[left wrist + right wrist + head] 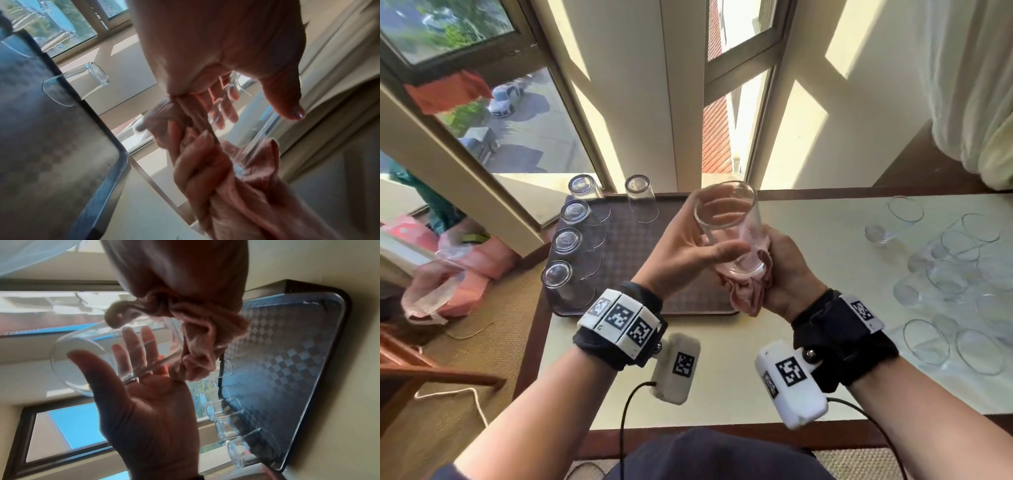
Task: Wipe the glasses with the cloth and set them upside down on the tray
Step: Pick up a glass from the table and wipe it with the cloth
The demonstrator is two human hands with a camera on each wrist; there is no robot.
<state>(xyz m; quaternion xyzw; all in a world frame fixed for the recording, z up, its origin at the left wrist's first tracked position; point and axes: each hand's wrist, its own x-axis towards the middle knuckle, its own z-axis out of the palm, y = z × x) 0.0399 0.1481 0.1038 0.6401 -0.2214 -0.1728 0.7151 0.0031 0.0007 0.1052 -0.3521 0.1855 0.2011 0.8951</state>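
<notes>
Above the tray's right end, my left hand (717,236) holds a clear glass (726,219), tilted with its mouth up and away. The thumb lies across the front and the fingers (133,344) show through the wall behind. My right hand (784,267) grips a bunched pink cloth (750,291) wrapped round the glass's base. In the left wrist view the cloth (257,162) cups the glass (265,128). The dark checkered tray (640,246) carries several glasses (565,277) standing upside down along its left side and back.
Several more clear glasses (945,267) stand or lie crowded on the white table (808,233) to the right. A window frame rises behind the tray and a curtain (969,102) hangs at the far right. Pink bags (465,274) lie on the floor at left.
</notes>
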